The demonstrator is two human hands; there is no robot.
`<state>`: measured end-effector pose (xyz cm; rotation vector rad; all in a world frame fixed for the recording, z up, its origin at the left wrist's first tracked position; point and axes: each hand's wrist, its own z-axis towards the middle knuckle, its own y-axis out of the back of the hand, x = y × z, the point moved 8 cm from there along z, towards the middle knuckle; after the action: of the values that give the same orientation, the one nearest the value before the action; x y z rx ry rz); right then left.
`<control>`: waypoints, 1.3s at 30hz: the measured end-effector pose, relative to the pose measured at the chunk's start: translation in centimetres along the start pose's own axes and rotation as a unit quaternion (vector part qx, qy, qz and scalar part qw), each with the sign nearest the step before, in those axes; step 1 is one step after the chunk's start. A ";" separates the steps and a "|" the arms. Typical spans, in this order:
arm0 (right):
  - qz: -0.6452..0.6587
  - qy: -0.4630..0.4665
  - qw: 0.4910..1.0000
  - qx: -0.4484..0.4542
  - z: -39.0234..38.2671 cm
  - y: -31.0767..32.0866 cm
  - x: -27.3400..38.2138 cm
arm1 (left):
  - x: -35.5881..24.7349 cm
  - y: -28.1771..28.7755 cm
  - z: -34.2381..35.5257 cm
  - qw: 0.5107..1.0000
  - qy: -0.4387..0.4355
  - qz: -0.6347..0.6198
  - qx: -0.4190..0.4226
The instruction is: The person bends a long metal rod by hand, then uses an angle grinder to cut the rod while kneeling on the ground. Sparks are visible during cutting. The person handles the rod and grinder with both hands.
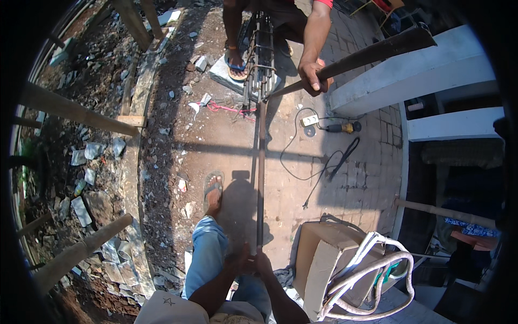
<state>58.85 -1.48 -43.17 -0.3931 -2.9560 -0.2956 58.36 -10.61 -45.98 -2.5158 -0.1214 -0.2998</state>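
My left hand and my right hand are close together in front of my body, closed on the near end of a long brown metal pipe; their fingers are partly hidden. The pipe runs straight ahead to the end of a rebar cage. There a co-worker's hand grips a dark bar that slants from the cage up to the right. The co-worker's sandalled foot rests on a pale block beside the cage.
An angle grinder, a white power socket and a looped black cord lie on the paving. Pink string is near the cage. A cardboard box with coiled white hose stands right; rubble and wooden poles line the left.
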 end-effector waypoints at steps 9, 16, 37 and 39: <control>-0.540 0.158 0.826 -0.025 0.0 1.8 4.2 | 1.8 -3.3 -0.6 0.989 -0.118 0.047 -0.079; 0.031 0.066 0.981 0.178 0.1 0.2 8.5 | 2.1 -3.3 1.7 0.960 -0.193 -0.018 -0.203; 0.079 -0.039 0.938 0.335 -0.9 -3.4 7.5 | -2.1 -2.4 -0.2 0.133 -0.793 0.087 -0.588; 0.164 -0.095 0.929 0.317 -0.3 -2.3 7.1 | -3.8 -3.7 0.7 0.171 -0.800 0.122 -0.562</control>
<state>51.46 -1.95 -42.07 -0.8290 -2.8683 0.7538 54.17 -7.24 -45.36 1.0271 0.1618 -1.8068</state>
